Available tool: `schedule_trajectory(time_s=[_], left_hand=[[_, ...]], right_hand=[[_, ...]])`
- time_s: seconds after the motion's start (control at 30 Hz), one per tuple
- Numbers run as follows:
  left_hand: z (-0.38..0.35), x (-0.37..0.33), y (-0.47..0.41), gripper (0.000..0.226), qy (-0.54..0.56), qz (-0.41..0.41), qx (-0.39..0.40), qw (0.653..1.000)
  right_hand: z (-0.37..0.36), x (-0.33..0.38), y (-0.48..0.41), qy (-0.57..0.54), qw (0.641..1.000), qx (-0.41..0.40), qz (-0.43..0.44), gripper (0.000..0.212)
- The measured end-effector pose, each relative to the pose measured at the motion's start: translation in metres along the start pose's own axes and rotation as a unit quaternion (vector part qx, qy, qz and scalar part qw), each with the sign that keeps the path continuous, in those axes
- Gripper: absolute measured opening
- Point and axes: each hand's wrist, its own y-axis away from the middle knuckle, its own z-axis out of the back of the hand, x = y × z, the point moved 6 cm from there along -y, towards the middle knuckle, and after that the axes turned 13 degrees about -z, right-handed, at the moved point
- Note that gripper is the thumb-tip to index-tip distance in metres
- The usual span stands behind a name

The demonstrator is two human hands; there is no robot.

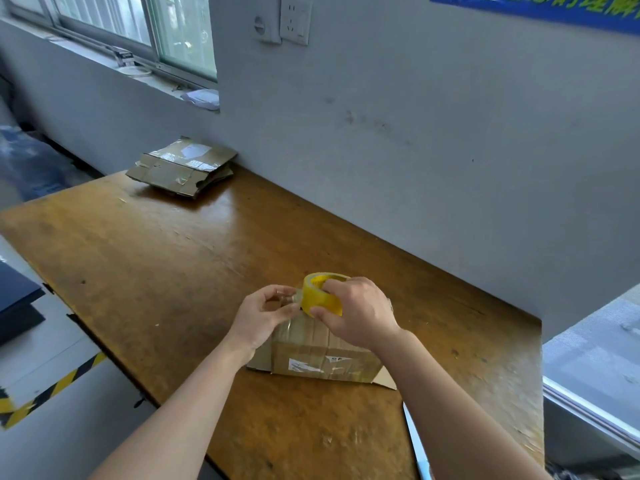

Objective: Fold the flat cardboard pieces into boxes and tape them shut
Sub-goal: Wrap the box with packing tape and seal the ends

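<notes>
So the small brown cardboard box (322, 355) sits on the worn brown wooden counter (156, 271) at roughly 6 o'clock, close to the near edge, right under both hands. It's already got clear tape across the top and down the near side, there's a white label on the near face, and one flap pokes out flat at its 4 o'clock corner. The right hand (360, 317) is grasping the yellow roll of packing tape (320, 297) just above the box's top, fingers curled over into the core and thumb clamped on the outer face. The left hand (261, 315) is just beside it at 9 o'clock of the roll, fingers pinching the clear loose end of the tape where it leaves the roll. Way off at 11 o'clock, at the far end of the counter against the grey wall (415, 133), there's a stack of flattened brown cardboard pieces (183, 164) with shiny old tape on them. A thin blue-and-white tool (417, 445) lies at 5 o'clock near the counter's edge, too blurred to tell what it is. White wall socket (295, 19) up at 12, and black-and-yellow hazard striping (52, 389) on the floor at 8 o'clock.
</notes>
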Motion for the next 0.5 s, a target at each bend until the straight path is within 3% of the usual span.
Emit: schedule_trajectory(time_s=[0.1, 0.23, 0.37, 0.5], left_hand=[[0.007, -0.002, -0.003, 0.004, 0.028, 0.004, -0.108, 0.994], [0.009, -0.002, -0.004, 0.020, 0.004, 0.040, -0.190, 0.981], [0.009, -0.008, -0.003, 0.036, -0.103, 0.009, -0.173, 0.980], [0.003, -0.006, 0.001, 0.024, -0.224, -0.035, -0.102, 0.969]], right_hand=[[0.005, 0.000, -0.006, -0.021, 1.000, 0.013, -0.018, 0.040], [0.009, 0.003, -0.011, -0.046, 0.998, 0.027, -0.028, 0.033], [0.005, 0.003, -0.011, -0.060, 0.996, 0.053, -0.041, 0.033], [-0.003, -0.001, -0.008, -0.022, 0.997, 0.073, -0.031, 0.032]])
